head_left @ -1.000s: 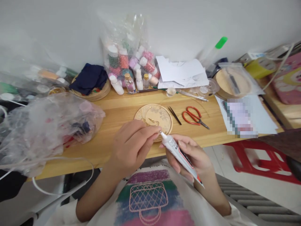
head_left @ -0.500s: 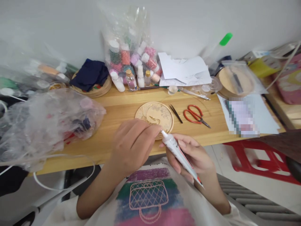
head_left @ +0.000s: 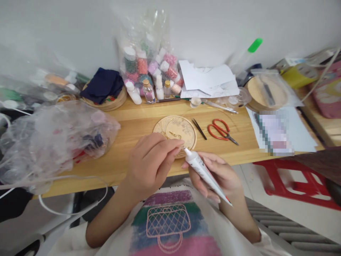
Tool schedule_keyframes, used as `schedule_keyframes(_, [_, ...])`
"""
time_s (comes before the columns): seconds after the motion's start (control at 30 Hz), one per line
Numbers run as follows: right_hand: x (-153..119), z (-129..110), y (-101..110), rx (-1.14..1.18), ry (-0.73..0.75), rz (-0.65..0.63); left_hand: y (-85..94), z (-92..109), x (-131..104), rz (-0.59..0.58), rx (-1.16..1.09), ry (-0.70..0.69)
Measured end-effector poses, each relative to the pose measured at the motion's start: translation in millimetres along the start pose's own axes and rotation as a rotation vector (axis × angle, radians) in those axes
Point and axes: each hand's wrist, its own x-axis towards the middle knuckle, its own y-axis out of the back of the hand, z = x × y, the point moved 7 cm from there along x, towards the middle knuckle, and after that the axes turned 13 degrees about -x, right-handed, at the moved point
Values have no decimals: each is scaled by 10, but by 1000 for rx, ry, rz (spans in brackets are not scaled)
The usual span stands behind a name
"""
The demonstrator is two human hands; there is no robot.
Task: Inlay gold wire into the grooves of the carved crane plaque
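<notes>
My right hand (head_left: 217, 174) grips a white glue tube (head_left: 203, 170) with red lettering, nozzle pointing up and left. The fingertips of my left hand (head_left: 150, 165) pinch at the tube's nozzle tip; whether a cap or pin is between them I cannot tell. Both hands hover over the near edge of a wooden table (head_left: 128, 128). Just beyond them lies a round wooden disc (head_left: 178, 128) with a gold line drawing.
Black tweezers (head_left: 199, 128) and red scissors (head_left: 221, 131) lie right of the disc. Bead bottles in a clear bag (head_left: 149, 71), white papers (head_left: 207, 80) and a dark cloth (head_left: 102, 85) line the back. A crumpled plastic bag (head_left: 53, 142) fills the left; a red stool (head_left: 290, 177) stands at right.
The hands stay together at the tube's nozzle, with only slight shifts of the fingers and the tube. The camera view has drifted a little.
</notes>
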Motion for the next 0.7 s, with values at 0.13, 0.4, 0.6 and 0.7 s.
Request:
schedule_keyframes(0.13, [4, 0, 17, -15, -22, 12, 9, 9, 1, -9, -18, -5])
schedule_keyframes(0.4, [-2, 2, 16, -11, 20, 28, 3, 7, 6, -24, -52, 8])
schedule_keyframes(0.6, [-31, 5, -4, -62, -8, 56, 27, -17, 24, -35, -231, 51])
schedule_keyframes(0.7, [-55, 0, 10, -67, -5, 84, 39, -14, 17, -40, -279, 66])
